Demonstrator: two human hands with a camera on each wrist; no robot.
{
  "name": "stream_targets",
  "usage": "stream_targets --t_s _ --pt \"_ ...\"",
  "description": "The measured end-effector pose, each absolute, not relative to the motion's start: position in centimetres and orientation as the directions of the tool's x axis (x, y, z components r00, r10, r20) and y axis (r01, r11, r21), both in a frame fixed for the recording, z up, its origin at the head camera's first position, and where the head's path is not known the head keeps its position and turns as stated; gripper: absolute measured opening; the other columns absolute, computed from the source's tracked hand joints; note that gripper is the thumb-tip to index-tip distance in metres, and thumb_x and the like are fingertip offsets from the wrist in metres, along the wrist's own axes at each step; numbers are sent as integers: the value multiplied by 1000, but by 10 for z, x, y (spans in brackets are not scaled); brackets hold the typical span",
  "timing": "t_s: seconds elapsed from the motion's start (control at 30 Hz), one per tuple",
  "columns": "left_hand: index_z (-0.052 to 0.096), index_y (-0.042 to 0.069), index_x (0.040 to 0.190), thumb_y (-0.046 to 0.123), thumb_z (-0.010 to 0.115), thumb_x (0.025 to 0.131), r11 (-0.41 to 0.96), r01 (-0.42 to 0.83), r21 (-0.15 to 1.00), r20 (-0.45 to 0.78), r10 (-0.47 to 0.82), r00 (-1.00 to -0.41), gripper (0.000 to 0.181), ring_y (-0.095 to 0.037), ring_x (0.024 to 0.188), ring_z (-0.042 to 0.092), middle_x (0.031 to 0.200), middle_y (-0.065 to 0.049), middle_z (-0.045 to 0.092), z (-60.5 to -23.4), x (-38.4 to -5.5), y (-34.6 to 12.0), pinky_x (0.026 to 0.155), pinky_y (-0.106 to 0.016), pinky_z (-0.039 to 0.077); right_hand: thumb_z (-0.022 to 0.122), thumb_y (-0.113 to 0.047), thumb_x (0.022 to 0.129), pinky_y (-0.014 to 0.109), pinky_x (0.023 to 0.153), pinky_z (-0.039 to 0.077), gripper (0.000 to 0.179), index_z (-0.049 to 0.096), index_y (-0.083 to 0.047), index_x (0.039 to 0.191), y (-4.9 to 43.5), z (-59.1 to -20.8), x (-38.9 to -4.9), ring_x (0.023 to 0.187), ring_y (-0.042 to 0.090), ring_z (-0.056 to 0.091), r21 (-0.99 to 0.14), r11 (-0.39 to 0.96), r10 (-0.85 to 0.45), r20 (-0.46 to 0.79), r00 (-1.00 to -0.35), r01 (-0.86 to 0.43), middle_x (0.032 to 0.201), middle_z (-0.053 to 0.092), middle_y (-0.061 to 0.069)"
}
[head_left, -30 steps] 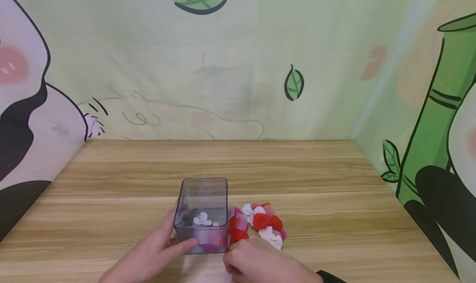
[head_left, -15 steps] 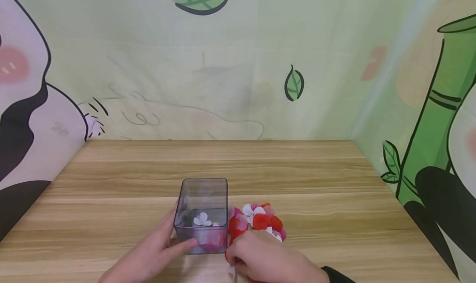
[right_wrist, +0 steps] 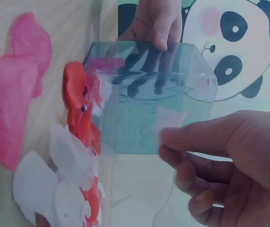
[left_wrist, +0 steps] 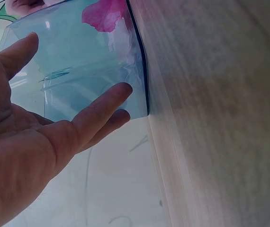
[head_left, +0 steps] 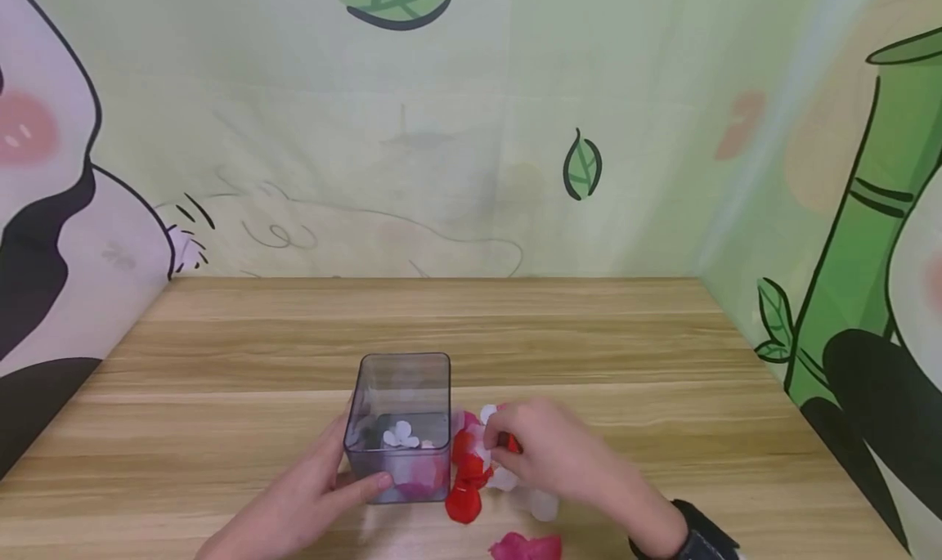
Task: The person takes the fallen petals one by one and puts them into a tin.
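Note:
A clear grey plastic box [head_left: 397, 470] stands upright with its mouth facing up; pink and white petals [head_left: 401, 435] lie inside it. My left hand [head_left: 316, 482] holds the box at its left side, thumb on the near wall and fingers spread along the side wall [left_wrist: 92, 71]. Over the loose petals right of the box, my right hand [head_left: 540, 445] pinches a pale artificial flower petal [right_wrist: 168, 118] between thumb and forefinger. Beneath it lie red petals [head_left: 464, 503] and white petals [right_wrist: 35, 184], partly hidden by the hand.
A bright pink petal [head_left: 526, 546] lies on the wooden table [head_left: 257, 339] near its front edge. A cartoon-printed backdrop [head_left: 441, 135] rises behind and at both sides of the table. A dark band [head_left: 699, 535] circles my right wrist.
My right hand has lifted up and away from beside the box's near corner, now pinching a pale petal. Red and pink petals it covered now show. The left hand and box stay put.

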State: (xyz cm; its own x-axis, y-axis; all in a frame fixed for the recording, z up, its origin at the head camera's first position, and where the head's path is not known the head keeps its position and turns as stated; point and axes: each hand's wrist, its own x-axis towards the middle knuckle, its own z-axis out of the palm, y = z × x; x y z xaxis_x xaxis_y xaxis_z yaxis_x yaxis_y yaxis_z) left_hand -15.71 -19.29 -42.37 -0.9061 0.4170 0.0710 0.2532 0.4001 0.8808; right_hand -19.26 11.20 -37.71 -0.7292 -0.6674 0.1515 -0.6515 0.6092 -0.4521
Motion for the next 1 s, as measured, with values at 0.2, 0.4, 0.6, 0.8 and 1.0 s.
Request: stream_targets --t_s 0.2,0.4,0.6,0.8,1.0 --pt "15 34 165 36 74 96 407 241 881 58 414 -909 91 -38 134 47 157 -15 38 -423 -156 -193 92 -41 57 81 -4 88 21 51 48 9 78 -11 91 112 -373 -194 59 2 51 -501 606 -555 290 -779 -618 75 64 -11" --pt "15 32 166 35 73 97 407 233 883 50 413 -909 91 -38 134 48 158 -16 36 -423 -155 -192 94 -41 56 84 -4 85 19 55 50 13 79 -11 94 108 -372 -194 65 2 52 -446 559 -488 504 -713 -699 83 70 -6" --pt "14 27 166 36 73 96 409 243 880 60 410 -910 92 -39 135 47 158 -18 36 -423 -156 -193 94 -40 56 85 -2 84 18 60 53 14 79 -8 95 100 -370 -193 68 3 57 -448 471 -446 622 -643 -760 89 74 -4" --pt "15 21 166 36 74 96 413 262 872 84 402 -912 93 -40 137 45 158 -19 36 -424 -157 -193 94 -41 56 84 0 83 18 62 53 15 79 -8 95 95 -368 -191 69 5 57 -458 427 -426 658 -621 -779 90 74 -4" --pt "15 28 166 37 74 96 422 235 875 57 393 -918 92 -38 136 45 158 -16 36 -423 -157 -192 93 -41 57 84 1 83 18 64 55 18 78 -8 97 90 -370 -189 72 6 60 -464 393 -447 658 -606 -794 92 74 -3"
